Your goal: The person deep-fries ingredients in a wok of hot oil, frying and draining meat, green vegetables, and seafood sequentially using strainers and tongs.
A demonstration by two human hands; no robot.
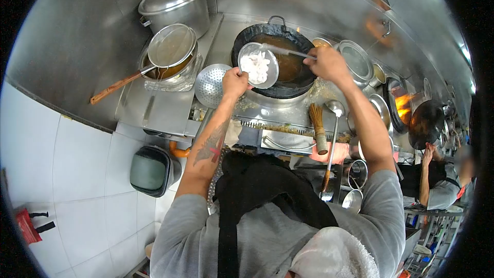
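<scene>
My left hand point(235, 83) grips the rim of a metal bowl point(274, 74), tilted over the near left part of a large black wok point(241, 38). White pieces of food point(257, 68) lie in the bowl; I cannot tell what kind. My right hand point(328, 63) is closed around the end of a long metal utensil point(288, 51), whose pale, flat-looking tip points left above the bowl's far edge. Brown liquid point(290, 67) fills the bottom of the wok. A perforated strainer point(210, 85) rests just left of my left hand.
A lidded pot point(177, 13) and a wooden-handled sieve point(172, 46) over a pan stand left. A bamboo brush point(317, 123) and ladle point(335, 108) lie near the front edge. At right, another person point(437, 175) handles a wok point(426, 123) near open flame point(403, 104).
</scene>
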